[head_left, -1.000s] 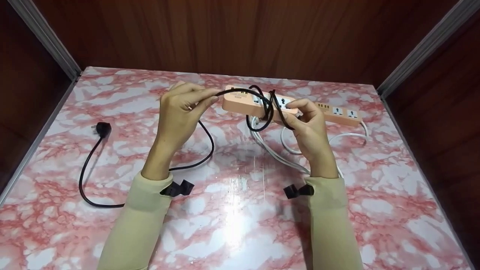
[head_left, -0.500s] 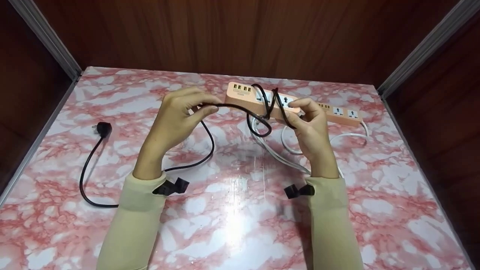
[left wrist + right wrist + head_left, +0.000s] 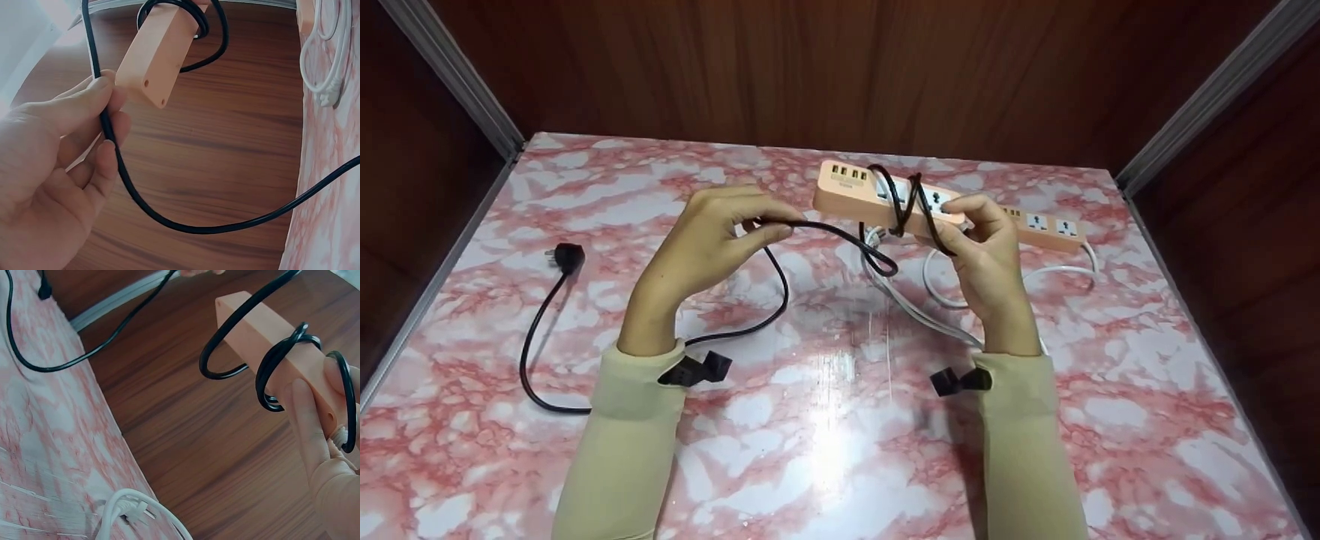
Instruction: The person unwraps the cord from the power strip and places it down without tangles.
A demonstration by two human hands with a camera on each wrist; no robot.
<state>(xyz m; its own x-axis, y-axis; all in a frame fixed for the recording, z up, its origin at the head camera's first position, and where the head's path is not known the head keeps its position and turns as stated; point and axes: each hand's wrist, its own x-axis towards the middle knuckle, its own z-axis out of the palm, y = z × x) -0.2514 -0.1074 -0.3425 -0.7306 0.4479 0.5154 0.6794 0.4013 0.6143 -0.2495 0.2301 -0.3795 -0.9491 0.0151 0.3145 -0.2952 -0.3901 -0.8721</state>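
My right hand (image 3: 990, 251) grips one end of a peach power strip (image 3: 844, 199), raised above the table with its sockets and USB ports showing. Turns of black cord (image 3: 834, 229) are wound round the strip, and a loose loop hangs below it. Between thumb and fingers, my left hand (image 3: 712, 232) pinches the same cord, left of the strip. In the left wrist view the cord (image 3: 197, 229) curves down from that hand towards the table. The right wrist view shows the underside of the power strip (image 3: 264, 334) and fingers along its edge.
The cord's black plug (image 3: 569, 259) lies on the left of the marbled table (image 3: 780, 450). A second peach power strip (image 3: 1050, 235) rests at the back right, with a white cord (image 3: 926, 321) running below it. Brown wooden panels (image 3: 810, 67) stand behind and at both sides.
My left hand has moved slightly down and left, drawing the black cord lower. The held power strip has tilted, so its USB ports show more fully. My right hand keeps its grip.
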